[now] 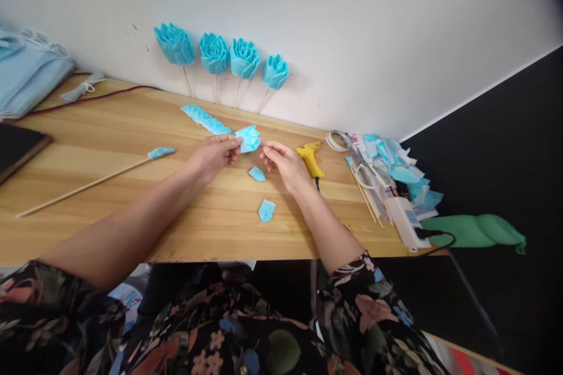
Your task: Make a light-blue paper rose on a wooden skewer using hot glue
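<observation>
My left hand (222, 149) pinches a small fan of folded light-blue petals (249, 139) between thumb and fingers, above the wooden table. To its right is my right hand (280, 158), thumb and forefinger drawn together in a pinch and apart from the petals. Whatever it holds, if anything, is too small to make out. Two single folded blue petals (266, 210) lie on the table below the hands. An overlapping row of blue petals (206, 120) lies behind my left hand. On the left rests a wooden stick (88, 186) with a blue wrapped tip (161, 152).
Several blue flowers (214, 54) on sticks lean against the wall. A yellow glue gun (310, 157) lies right of my right hand. Farther right are a tape roll (338, 140), scissors (369, 174), blue scraps (396, 164) and a white power strip (404, 222). Blue masks (30, 73) are stacked far left.
</observation>
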The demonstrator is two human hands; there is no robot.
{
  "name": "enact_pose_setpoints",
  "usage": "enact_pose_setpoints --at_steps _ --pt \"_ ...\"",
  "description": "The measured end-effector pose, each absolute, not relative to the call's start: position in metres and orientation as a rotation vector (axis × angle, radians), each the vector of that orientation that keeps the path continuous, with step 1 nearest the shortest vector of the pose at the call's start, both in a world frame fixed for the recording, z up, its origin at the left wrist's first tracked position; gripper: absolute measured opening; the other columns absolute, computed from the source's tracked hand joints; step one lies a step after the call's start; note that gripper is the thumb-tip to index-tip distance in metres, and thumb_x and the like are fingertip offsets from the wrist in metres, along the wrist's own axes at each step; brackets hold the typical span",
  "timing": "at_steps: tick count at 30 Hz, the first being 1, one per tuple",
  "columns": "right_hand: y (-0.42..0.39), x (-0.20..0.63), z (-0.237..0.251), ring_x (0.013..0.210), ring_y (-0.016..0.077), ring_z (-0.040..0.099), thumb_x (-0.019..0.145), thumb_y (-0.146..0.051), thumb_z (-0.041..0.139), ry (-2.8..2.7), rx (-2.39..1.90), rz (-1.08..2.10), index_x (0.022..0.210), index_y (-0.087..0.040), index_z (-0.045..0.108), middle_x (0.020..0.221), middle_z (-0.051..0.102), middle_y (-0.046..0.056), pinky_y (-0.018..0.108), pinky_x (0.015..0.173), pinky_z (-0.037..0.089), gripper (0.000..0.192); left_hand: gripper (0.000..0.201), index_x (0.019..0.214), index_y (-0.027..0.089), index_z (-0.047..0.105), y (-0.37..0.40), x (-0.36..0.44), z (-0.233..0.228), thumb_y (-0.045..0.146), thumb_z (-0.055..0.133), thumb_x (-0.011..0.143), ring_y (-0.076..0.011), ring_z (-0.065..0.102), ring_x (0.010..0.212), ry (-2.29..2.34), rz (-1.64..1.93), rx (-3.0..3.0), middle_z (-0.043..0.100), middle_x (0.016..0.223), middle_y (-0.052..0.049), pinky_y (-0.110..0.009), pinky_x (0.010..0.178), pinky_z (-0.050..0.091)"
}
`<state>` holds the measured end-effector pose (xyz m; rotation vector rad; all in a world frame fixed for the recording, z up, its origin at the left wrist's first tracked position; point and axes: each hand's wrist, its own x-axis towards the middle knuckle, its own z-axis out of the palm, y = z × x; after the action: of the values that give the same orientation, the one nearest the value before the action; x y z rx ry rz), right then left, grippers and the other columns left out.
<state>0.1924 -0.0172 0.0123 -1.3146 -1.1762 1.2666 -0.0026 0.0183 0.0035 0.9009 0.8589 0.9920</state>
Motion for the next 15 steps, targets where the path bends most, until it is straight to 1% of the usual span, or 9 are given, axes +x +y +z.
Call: enact_pose_setpoints --at_steps 3,7,10,15 --pt "-0.0194 0.1925 0.0122 0.065 0.0101 0.051 0.071 -0.058 0.082 -1.226 -1.305 1.252 0.082 -0.022 0.07 0.078 0.067 -0.002 0.024 0.056 0.042 0.04 0.034 0.06 0.016 0.062 0.0171 -0.0021 0.0036 0.026 0.083 0.084 -0.011 0.05 0.054 0.871 0.982 0.939 0.059 0.061 -0.001 -0.027 0.056 0.037" --pt "-0.0192 0.1945 0.0106 0.062 0.0099 0.047 0.072 -0.062 0.081 -1.261 -1.318 1.201 0.081 -0.024 0.068 0.076 0.062 -0.003 0.026 0.057 0.039 0.042 0.032 0.061 0.016 0.063 0.016 -0.0008 0.003 0.025 0.083 0.084 -0.0109 0.049 0.054 0.885 0.989 0.948 0.059 0.061 -0.001 -0.028 0.057 0.037" --pt "-0.0179 0.1953 0.0072 0.06 0.0099 0.045 0.071 -0.061 0.08 -1.272 -1.319 1.179 0.08 -0.024 0.067 0.075 0.06 -0.004 0.027 0.056 0.037 0.041 0.032 0.06 0.016 0.063 0.0155 -0.0005 0.0027 0.024 0.083 0.084 -0.011 0.049 0.054 0.881 0.99 0.962 0.059 0.06 -0.001 -0.027 0.057 0.037" --pt "-0.0184 0.1947 0.0053 0.056 0.0092 0.044 0.075 -0.055 0.078 -1.277 -1.308 1.157 0.076 -0.023 0.066 0.069 0.057 -0.005 0.027 0.054 0.034 0.034 0.033 0.06 0.016 0.064 0.0153 -0.0016 0.002 0.027 0.086 0.084 -0.0113 0.05 0.055 0.876 0.975 1.0 0.06 0.061 -0.002 -0.027 0.058 0.039"
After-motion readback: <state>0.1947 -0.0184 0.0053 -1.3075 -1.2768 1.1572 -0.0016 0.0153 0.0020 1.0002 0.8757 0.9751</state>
